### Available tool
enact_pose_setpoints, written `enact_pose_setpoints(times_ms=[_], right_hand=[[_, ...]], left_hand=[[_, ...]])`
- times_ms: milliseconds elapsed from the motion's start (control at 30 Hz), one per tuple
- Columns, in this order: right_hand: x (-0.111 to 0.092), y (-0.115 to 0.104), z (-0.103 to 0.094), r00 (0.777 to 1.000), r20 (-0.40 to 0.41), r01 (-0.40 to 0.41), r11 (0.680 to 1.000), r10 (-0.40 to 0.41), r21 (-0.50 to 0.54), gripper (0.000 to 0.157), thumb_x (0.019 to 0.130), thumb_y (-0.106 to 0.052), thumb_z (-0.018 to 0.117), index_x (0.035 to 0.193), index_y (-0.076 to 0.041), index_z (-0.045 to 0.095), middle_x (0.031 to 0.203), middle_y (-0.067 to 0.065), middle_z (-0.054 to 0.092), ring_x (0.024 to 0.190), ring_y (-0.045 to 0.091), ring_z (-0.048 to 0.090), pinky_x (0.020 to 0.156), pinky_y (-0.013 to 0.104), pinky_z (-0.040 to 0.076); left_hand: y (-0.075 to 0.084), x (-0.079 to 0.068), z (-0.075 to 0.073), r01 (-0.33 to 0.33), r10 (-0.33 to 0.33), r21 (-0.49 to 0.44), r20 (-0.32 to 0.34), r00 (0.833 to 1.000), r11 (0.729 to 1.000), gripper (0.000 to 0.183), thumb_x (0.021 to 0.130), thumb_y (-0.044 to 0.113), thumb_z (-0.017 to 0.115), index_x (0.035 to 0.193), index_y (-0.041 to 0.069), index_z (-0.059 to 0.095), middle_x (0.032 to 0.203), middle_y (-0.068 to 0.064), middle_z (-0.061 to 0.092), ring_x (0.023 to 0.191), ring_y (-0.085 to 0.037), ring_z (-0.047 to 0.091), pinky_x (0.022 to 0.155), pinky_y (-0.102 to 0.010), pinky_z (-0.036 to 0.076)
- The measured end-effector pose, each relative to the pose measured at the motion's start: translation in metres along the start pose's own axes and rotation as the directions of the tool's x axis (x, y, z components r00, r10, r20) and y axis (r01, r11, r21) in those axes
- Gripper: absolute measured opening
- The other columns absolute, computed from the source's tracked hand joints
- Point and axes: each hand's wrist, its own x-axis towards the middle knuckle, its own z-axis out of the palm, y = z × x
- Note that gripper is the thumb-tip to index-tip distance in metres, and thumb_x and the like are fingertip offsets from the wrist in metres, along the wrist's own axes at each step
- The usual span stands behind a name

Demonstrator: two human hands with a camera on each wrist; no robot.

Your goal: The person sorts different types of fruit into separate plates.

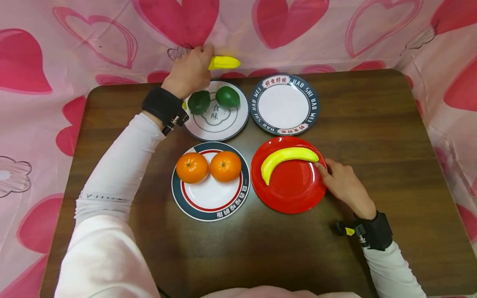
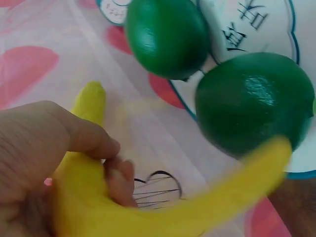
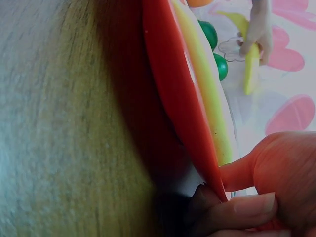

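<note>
My left hand (image 1: 191, 71) grips a yellow banana (image 1: 225, 62) beyond the back edge of the table, above a white plate (image 1: 218, 131) with two green fruits (image 1: 228, 97). In the left wrist view, thumb and fingers wrap round the middle of the banana (image 2: 197, 210), whose near part is blurred. My right hand (image 1: 344, 182) pinches the right rim of a red plate (image 1: 288, 203). On that plate lies another banana (image 1: 287, 156), one end close to the right thumb. The right wrist view has the thumb over the rim of the red plate (image 3: 173, 89), fingers beneath.
Two oranges (image 1: 225, 166) sit on a blue-rimmed plate (image 1: 210, 215) at the front left. Behind the red plate stands another blue-rimmed plate (image 1: 284, 106). All plates are on a dark wooden table (image 1: 380, 136). A pink heart-patterned cloth (image 1: 238, 33) hangs behind it.
</note>
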Motion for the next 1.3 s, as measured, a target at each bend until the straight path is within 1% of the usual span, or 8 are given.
enact_pose_setpoints(times_ms=[267, 500, 633, 833, 933, 1100, 1200, 1300], right_hand=[[0.006, 0.000, -0.001, 1.000, -0.016, 0.006, 1.000, -0.006, -0.027, 0.060, 0.097, -0.055, 0.039, 0.126, -0.004, 0.050, 0.089, 0.009, 0.058, 0.082, 0.026, 0.053, 0.065, 0.034, 0.047], [0.006, 0.000, 0.000, 1.000, 0.002, -0.014, 1.000, 0.014, -0.005, 0.060, 0.097, -0.056, 0.039, 0.125, -0.004, 0.049, 0.088, 0.009, 0.057, 0.079, 0.024, 0.053, 0.063, 0.032, 0.047], [0.007, 0.000, -0.001, 1.000, 0.001, -0.011, 1.000, 0.011, -0.008, 0.061, 0.097, -0.056, 0.039, 0.126, -0.003, 0.049, 0.088, 0.009, 0.057, 0.080, 0.025, 0.053, 0.063, 0.033, 0.046], [0.010, 0.001, -0.003, 1.000, -0.017, 0.008, 0.999, -0.008, -0.033, 0.062, 0.098, -0.055, 0.037, 0.129, -0.002, 0.049, 0.089, 0.009, 0.057, 0.084, 0.027, 0.052, 0.065, 0.034, 0.045], [0.010, 0.002, -0.003, 1.000, -0.011, 0.004, 1.000, -0.005, -0.024, 0.063, 0.098, -0.055, 0.037, 0.130, -0.002, 0.049, 0.089, 0.009, 0.057, 0.083, 0.026, 0.053, 0.065, 0.034, 0.045], [0.011, 0.002, -0.003, 1.000, -0.019, 0.016, 1.000, -0.016, -0.018, 0.063, 0.098, -0.055, 0.037, 0.129, -0.002, 0.049, 0.086, 0.008, 0.058, 0.079, 0.025, 0.053, 0.064, 0.033, 0.046], [0.011, 0.001, -0.004, 1.000, -0.011, 0.020, 1.000, -0.020, 0.002, 0.063, 0.097, -0.056, 0.039, 0.129, -0.002, 0.048, 0.086, 0.008, 0.059, 0.075, 0.023, 0.054, 0.064, 0.032, 0.048], [0.013, 0.001, -0.004, 1.000, -0.003, 0.027, 1.000, -0.027, 0.013, 0.063, 0.097, -0.056, 0.039, 0.129, -0.002, 0.047, 0.086, 0.008, 0.060, 0.073, 0.023, 0.055, 0.064, 0.032, 0.049]], left_hand=[[0.019, -0.011, -0.007, -0.023, 0.025, -0.064, 0.027, 0.999, 0.998, 0.043, 0.092, 0.020, 0.056, 0.129, 0.005, 0.041, 0.107, -0.018, 0.055, 0.090, -0.036, 0.055, 0.086, -0.050, 0.052], [0.044, -0.015, -0.007, -0.109, 0.113, -0.057, 0.072, 0.991, 0.992, 0.034, 0.092, 0.023, 0.054, 0.118, 0.000, 0.054, 0.098, -0.014, 0.057, 0.086, -0.031, 0.053, 0.083, -0.041, 0.050], [0.061, -0.021, -0.006, -0.187, 0.190, -0.082, 0.031, 0.981, 0.979, 0.027, 0.093, 0.024, 0.053, 0.107, 0.001, 0.056, 0.086, -0.012, 0.055, 0.076, -0.028, 0.053, 0.074, -0.038, 0.047], [0.088, -0.035, -0.004, -0.287, 0.286, -0.160, -0.032, 0.958, 0.944, 0.034, 0.093, 0.028, 0.056, 0.117, 0.003, 0.055, 0.087, -0.007, 0.058, 0.073, -0.022, 0.055, 0.076, -0.032, 0.049], [0.100, -0.040, 0.000, -0.336, 0.339, -0.187, -0.015, 0.941, 0.923, 0.040, 0.092, 0.029, 0.059, 0.123, 0.005, 0.053, 0.088, -0.003, 0.061, 0.070, -0.017, 0.056, 0.077, -0.027, 0.050], [0.122, -0.048, 0.014, -0.385, 0.418, -0.255, 0.090, 0.904, 0.887, 0.044, 0.091, 0.030, 0.061, 0.128, 0.011, 0.047, 0.093, 0.000, 0.062, 0.070, -0.013, 0.057, 0.072, -0.022, 0.049], [0.133, -0.049, 0.028, -0.425, 0.490, -0.350, 0.120, 0.863, 0.835, 0.040, 0.092, 0.025, 0.059, 0.125, 0.015, 0.040, 0.091, -0.002, 0.060, 0.071, -0.014, 0.058, 0.068, -0.023, 0.049], [0.143, -0.050, 0.043, -0.428, 0.558, -0.464, 0.186, 0.809, 0.776, 0.043, 0.093, 0.022, 0.058, 0.126, 0.016, 0.031, 0.093, -0.005, 0.057, 0.074, -0.015, 0.061, 0.069, -0.024, 0.051]])
